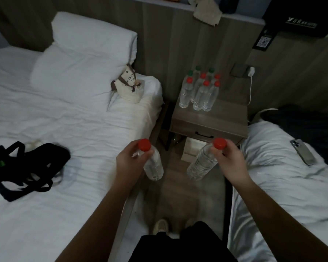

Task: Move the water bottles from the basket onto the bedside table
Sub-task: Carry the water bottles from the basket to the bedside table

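Both forearms reach forward along the aisle between the left bed [64,120] and the right bed [273,167]. The left hand [128,159] pinches the neck of one bottle [152,165] just under its red cap, and the right hand [229,157] grips a second bottle [200,165] the same way. Each hangs cap up, its base slanting inward toward the other. The desk [222,114] lies straight ahead and slightly to the right, so the right hand looks the nearer. On the desk's far half a cluster of standing bottles [199,91] is packed close, leaving the near strip bare, which seems the likely landing spot.
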`<state>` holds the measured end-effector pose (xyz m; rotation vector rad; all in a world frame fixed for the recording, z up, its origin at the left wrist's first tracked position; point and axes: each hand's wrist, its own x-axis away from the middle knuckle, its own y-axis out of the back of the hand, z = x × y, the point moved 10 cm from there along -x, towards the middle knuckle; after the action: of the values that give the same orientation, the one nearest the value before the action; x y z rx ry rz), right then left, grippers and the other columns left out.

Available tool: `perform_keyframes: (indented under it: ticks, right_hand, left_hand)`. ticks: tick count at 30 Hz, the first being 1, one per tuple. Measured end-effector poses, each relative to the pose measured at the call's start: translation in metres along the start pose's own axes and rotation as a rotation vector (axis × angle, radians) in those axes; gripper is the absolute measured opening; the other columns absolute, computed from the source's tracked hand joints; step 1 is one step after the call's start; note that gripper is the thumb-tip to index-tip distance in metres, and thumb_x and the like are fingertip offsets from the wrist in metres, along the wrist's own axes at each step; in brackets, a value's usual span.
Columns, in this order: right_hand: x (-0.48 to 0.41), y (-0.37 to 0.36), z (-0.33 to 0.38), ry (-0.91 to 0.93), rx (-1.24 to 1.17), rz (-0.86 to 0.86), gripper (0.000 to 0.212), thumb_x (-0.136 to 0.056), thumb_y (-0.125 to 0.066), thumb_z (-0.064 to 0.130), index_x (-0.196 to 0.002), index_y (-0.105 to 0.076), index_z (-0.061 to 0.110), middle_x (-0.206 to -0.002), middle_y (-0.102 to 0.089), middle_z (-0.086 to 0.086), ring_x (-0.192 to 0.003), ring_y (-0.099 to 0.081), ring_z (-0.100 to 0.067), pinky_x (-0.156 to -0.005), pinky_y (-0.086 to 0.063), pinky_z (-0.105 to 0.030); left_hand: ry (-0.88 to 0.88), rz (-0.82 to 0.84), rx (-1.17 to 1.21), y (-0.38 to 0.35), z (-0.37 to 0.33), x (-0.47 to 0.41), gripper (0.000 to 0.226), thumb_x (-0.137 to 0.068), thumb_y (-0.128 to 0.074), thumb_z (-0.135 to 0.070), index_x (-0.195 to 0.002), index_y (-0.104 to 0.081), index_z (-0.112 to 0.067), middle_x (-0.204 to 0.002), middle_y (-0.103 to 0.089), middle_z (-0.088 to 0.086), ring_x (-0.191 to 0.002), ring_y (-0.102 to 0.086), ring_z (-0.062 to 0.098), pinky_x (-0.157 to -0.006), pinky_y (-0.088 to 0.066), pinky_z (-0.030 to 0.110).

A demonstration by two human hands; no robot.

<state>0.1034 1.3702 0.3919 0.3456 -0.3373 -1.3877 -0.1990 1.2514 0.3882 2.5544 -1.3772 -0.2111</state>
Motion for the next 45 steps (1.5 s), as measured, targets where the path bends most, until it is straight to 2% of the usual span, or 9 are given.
perform_keyframes:
  ticks: [6, 9, 15, 19, 22, 27, 34, 41, 45]
  right_hand:
    - [-0.057, -0.005, -0.017, -0.038, -0.041, 0.018, 0.019, -0.086, -0.068, 0.02, -0.103, -0.061, 0.021, -0.093, -0.064, 0.013, -0.088, -0.06, 0.002, -0.075, -0.044, -0.01]
    - [-0.101, -0.005, -0.027, -0.053, 0.009, 0.025, 0.017, -0.086, -0.069, 0.023, -0.1, -0.059, 0.024, -0.089, -0.061, 0.018, -0.082, -0.056, 0.007, -0.067, -0.04, -0.003]
    - [-0.204, -0.003, -0.047, -0.081, -0.003, 0.091, 0.025, -0.082, -0.072, 0.027, -0.104, -0.061, 0.028, -0.092, -0.063, 0.017, -0.084, -0.058, 0.005, -0.068, -0.04, -0.009]
    - [-0.271, 0.004, -0.058, -0.088, 0.015, 0.143, 0.025, -0.079, -0.074, 0.034, -0.1, -0.061, 0.034, -0.092, -0.064, 0.017, -0.086, -0.06, 0.004, -0.071, -0.044, -0.014]
    - [-0.318, 0.009, -0.074, -0.104, 0.018, 0.177, 0.027, -0.079, -0.074, 0.035, -0.103, -0.063, 0.031, -0.093, -0.066, 0.016, -0.089, -0.061, 0.002, -0.072, -0.046, -0.015]
    - [-0.379, 0.002, -0.095, -0.08, 0.13, 0.22, 0.03, -0.077, -0.076, 0.028, -0.105, -0.066, 0.023, -0.094, -0.067, 0.009, -0.09, -0.061, -0.008, -0.078, -0.048, -0.024]
    - [-0.429, -0.009, -0.132, -0.108, 0.156, 0.242, 0.03, -0.077, -0.077, 0.022, -0.105, -0.066, 0.017, -0.092, -0.065, 0.01, -0.09, -0.062, -0.008, -0.079, -0.047, -0.019]
    - [-0.46, -0.018, -0.151, -0.124, 0.149, 0.258, 0.027, -0.082, -0.073, 0.026, -0.107, -0.064, 0.016, -0.089, -0.064, 0.01, -0.086, -0.058, -0.003, -0.069, -0.037, -0.002]
    - [-0.472, -0.027, -0.156, -0.101, 0.127, 0.306, 0.026, -0.082, -0.072, 0.025, -0.106, -0.063, 0.018, -0.091, -0.064, 0.009, -0.083, -0.057, 0.0, -0.07, -0.038, -0.001]
  left_hand:
    - [0.01, 0.027, -0.01, -0.044, -0.008, -0.043, 0.029, -0.075, -0.077, -0.019, -0.102, -0.068, -0.023, -0.095, -0.069, -0.013, -0.093, -0.061, -0.007, -0.074, -0.045, 0.005]
    - [0.026, 0.021, -0.011, -0.072, -0.008, -0.073, 0.029, -0.075, -0.077, -0.017, -0.102, -0.068, -0.02, -0.093, -0.069, -0.011, -0.086, -0.062, -0.007, -0.07, -0.044, 0.004]
    - [0.059, -0.002, -0.061, -0.139, -0.008, -0.145, 0.032, -0.074, -0.078, -0.012, -0.104, -0.069, -0.01, -0.094, -0.071, 0.001, -0.084, -0.063, -0.001, -0.073, -0.047, 0.008]
    - [0.087, 0.037, -0.245, -0.189, -0.011, -0.2, 0.035, -0.072, -0.079, -0.023, -0.106, -0.069, -0.02, -0.095, -0.07, -0.006, -0.087, -0.063, 0.004, -0.078, -0.049, 0.02]
    - [0.116, 0.051, -0.33, -0.224, -0.011, -0.237, 0.039, -0.073, -0.078, -0.026, -0.11, -0.067, -0.021, -0.095, -0.068, -0.008, -0.088, -0.062, 0.007, -0.078, -0.044, 0.021]
    - [0.133, 0.055, -0.419, -0.27, 0.002, -0.287, 0.036, -0.073, -0.078, -0.027, -0.107, -0.067, -0.018, -0.096, -0.072, 0.001, -0.088, -0.065, 0.015, -0.082, -0.052, 0.032]
    - [0.156, 0.142, -0.459, -0.332, 0.027, -0.344, 0.028, -0.073, -0.077, -0.024, -0.098, -0.066, -0.021, -0.082, -0.061, -0.01, -0.077, -0.058, 0.008, -0.058, -0.034, 0.006]
    - [0.169, 0.137, -0.454, -0.357, 0.052, -0.381, 0.027, -0.074, -0.077, -0.022, -0.098, -0.066, -0.018, -0.08, -0.059, -0.012, -0.071, -0.056, 0.002, -0.059, -0.036, -0.001]
    - [0.088, 0.132, -0.445, -0.367, 0.056, -0.396, 0.029, -0.069, -0.079, -0.01, -0.095, -0.067, -0.009, -0.087, -0.053, -0.01, -0.08, -0.055, 0.01, -0.068, -0.043, 0.008]
